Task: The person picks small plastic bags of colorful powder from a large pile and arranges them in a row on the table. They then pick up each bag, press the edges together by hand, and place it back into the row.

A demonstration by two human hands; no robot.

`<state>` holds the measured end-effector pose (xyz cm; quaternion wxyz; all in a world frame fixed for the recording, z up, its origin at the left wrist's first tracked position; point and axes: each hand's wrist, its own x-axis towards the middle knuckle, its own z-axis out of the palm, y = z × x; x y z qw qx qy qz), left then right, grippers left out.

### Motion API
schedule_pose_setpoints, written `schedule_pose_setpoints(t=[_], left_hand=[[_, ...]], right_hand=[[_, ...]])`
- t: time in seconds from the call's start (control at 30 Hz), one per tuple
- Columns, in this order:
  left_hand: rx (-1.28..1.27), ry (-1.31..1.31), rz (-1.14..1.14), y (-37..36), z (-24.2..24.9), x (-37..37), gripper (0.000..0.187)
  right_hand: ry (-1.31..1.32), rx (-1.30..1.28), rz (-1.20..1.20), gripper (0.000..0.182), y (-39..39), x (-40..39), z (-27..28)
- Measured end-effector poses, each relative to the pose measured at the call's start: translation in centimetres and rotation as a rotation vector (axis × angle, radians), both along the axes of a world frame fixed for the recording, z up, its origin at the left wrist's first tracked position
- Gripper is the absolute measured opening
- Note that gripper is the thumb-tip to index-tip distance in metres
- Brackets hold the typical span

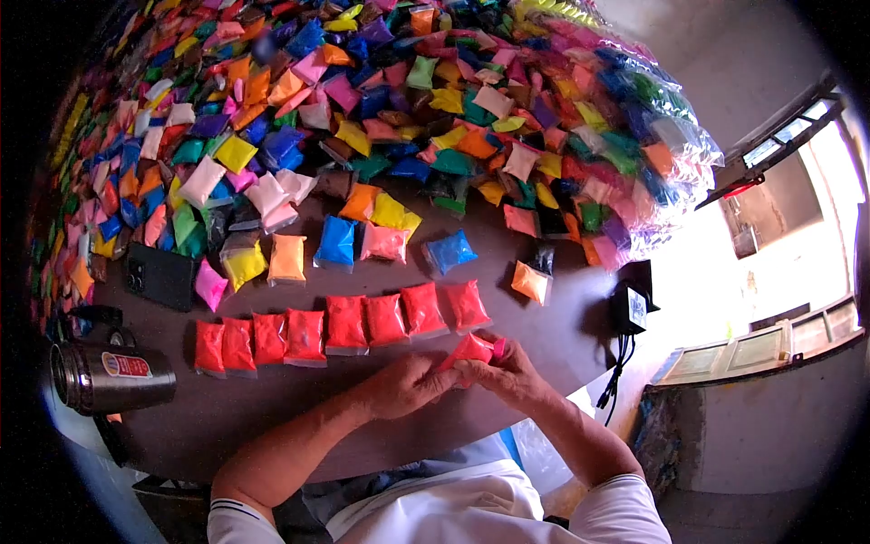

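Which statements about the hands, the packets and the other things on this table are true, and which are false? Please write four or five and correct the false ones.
1. The left hand and the right hand hold one red packet together. True.
2. The red packets on the table are stacked in a pile. False: these red packets lie side by side in a row.
3. The metal mug is at the right end of the table. False: the metal mug is at the left.
4. A dark phone lies at the near side of the colourful heap. True.
5. All the packets in the heap are blue. False: they have many colours, such as yellow, green, orange and pink.
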<state>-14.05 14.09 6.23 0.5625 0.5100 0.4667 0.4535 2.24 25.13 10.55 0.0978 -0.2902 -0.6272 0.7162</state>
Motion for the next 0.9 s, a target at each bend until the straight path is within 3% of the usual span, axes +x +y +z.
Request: schedule_pose_setpoints(t=[0.1, 0.23, 0.3, 0.43, 0.5, 0.6, 0.83, 0.9], left_hand=[[-0.005, 0.048, 0.064, 0.2, -0.7, 0.7, 0.029], [-0.016, 0.095, 0.016, 0.1, 0.3, 0.2, 0.030], [-0.003, 0.125, -0.006, 0.1, 0.3, 0.2, 0.032], [-0.118, 0.087, -0.052, 0.1, -0.9, 0.4, 0.035], [-0.167, -0.084, 0.043, 0.0, -0.2, 0.5, 0.036], [-0.166, -0.105, 0.032, -0.1, -0.4, 0.4, 0.036], [-0.022, 0.042, 0.025, 0.0, -0.2, 0.4, 0.039], [-0.205, 0.035, -0.053, 0.1, 0.0, 0.0, 0.039]], right_hand=[[-0.025, -0.159, -0.186, 0.027, -0.7, -0.4, 0.7], [-0.084, -0.086, -0.118, 0.028, -0.2, 0.5, -0.8], [0.014, -0.026, -0.142, 0.029, -0.3, 0.4, -1.8], [0.019, -0.097, -0.147, 0.023, -0.4, 0.1, -1.3], [0.089, -0.377, -0.310, 0.020, -0.8, 0.0, -1.5], [0.103, -0.471, -0.239, 0.023, -0.3, 1.5, -3.1], [0.043, -0.280, -0.296, 0.021, -0.9, 1.0, -2.6], [0.036, -0.223, -0.208, 0.021, -0.5, 1.3, -2.5]])
